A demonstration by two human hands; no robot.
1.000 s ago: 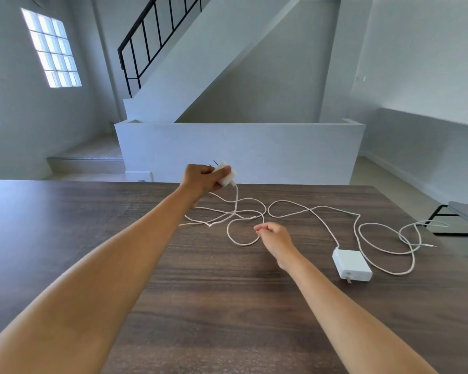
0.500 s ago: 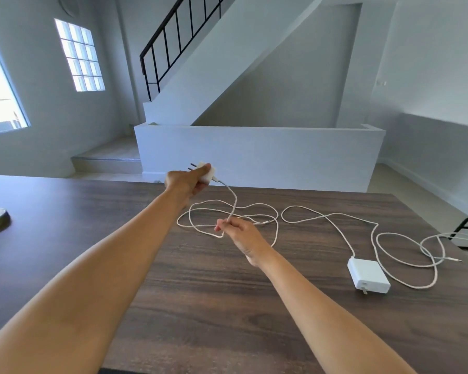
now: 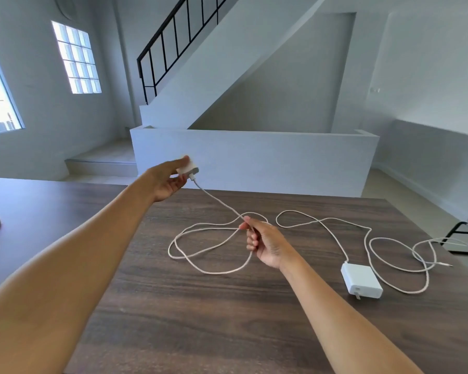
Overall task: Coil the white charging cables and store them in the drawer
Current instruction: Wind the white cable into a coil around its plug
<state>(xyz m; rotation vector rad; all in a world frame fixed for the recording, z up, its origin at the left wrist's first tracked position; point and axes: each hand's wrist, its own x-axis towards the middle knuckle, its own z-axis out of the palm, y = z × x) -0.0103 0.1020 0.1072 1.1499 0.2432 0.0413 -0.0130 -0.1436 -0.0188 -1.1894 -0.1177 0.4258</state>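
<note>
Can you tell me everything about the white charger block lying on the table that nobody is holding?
The white charger block is a flat, squarish brick with rounded corners, and it looks like smooth plastic. It lies flat on the dark wooden table, to the right of the right hand, and no hand touches it. Small metal prongs stick out of its near edge. A thin white cable leaves its far end, loops loosely over the table, and ends in a small plug near the table's right edge.

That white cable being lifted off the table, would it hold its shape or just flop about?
Probably floppy: the cable sags between the left hand and right hand and lies in loose loops on the table. It looks thin, so likely light. The loops overlap, so they may snag when pulled.
</note>
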